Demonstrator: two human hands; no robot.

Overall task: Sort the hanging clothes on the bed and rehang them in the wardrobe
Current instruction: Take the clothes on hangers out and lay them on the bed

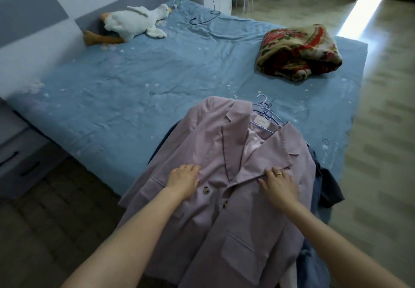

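Observation:
A pale pink blazer [215, 144] lies face up on top of a pile of clothes at the near corner of the bed [125, 90]. Blue hangers [266, 112] stick out at its collar. Darker blue garments [327, 182] show under its right side. My left hand [183, 181] rests on the blazer's left front beside a brown button, fingers bent down into the cloth. My right hand [278, 183], with a ring, lies flat on the right lapel. The wardrobe is out of view.
A white plush goose [134, 22] lies by the grey headboard. A folded red patterned blanket [298, 51] sits at the bed's far right. A dark cable [202, 19] runs across the sheet. A drawer unit [20, 153] stands at left; tiled floor runs along the right.

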